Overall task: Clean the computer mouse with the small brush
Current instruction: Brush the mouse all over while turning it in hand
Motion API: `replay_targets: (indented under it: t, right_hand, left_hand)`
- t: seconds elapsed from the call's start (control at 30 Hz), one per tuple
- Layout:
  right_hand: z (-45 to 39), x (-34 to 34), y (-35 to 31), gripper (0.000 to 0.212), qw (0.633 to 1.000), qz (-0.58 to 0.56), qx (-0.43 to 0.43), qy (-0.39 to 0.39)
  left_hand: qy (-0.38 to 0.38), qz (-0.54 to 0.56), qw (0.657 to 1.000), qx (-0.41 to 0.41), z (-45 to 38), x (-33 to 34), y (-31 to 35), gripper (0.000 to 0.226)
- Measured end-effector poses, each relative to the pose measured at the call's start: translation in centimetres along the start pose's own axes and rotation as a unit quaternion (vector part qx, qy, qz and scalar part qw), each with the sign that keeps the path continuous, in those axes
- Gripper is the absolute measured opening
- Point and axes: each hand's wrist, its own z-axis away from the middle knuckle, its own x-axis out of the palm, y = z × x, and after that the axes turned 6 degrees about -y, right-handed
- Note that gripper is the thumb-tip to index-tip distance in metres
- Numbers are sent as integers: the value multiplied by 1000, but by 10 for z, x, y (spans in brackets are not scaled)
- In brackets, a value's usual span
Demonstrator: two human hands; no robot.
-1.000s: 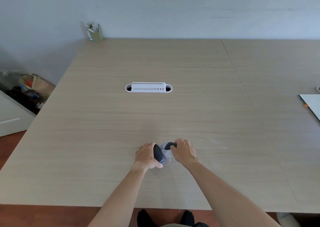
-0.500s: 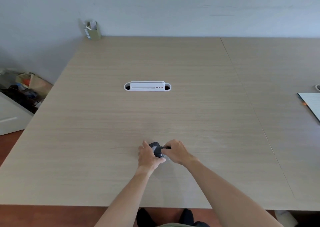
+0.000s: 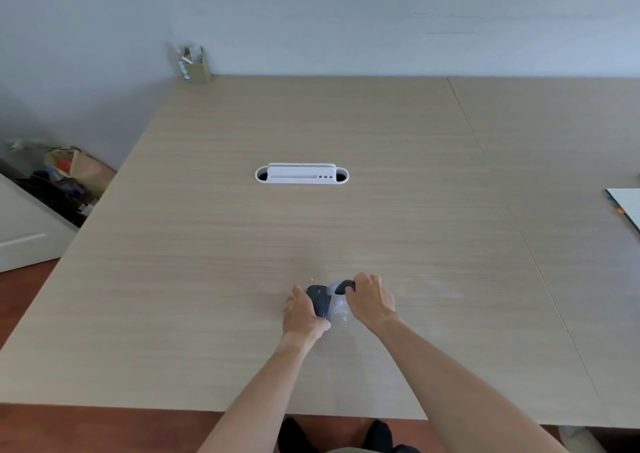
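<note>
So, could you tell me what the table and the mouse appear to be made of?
The table looks like pale wood-grain laminate or veneer, matte, with fine straight grain lines and a seam between panels. The mouse, held by the left hand, looks like dark grey matte plastic, showing no bright reflections; its exact material is uncertain.

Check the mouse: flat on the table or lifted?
Cannot tell. The mouse is gripped by the left hand low over the table; whether its underside touches is hidden.
</note>
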Motion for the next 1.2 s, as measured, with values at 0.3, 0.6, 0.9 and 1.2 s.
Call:
replay_targets:
  t: [0.3,0.6,0.9,1.2]
  right_hand:
    - [0,6,1,15,997,-29,-36,-55]
    - [1,3,1,16,986,-96,-75,-118]
    - [1,-2,-6,22,990,-103,-56,-77]
    - [3,1,-8,20,998,-60,-33,-8]
  left_hand:
    - [26,-55,998,11,2,3,-2,62]
    - [25,-60,998,16,1,-2,-6,59]
    - [0,-88,996,34,3,-8,-8,58]
    - [-6,-100,993,56,3,-11,-9,56]
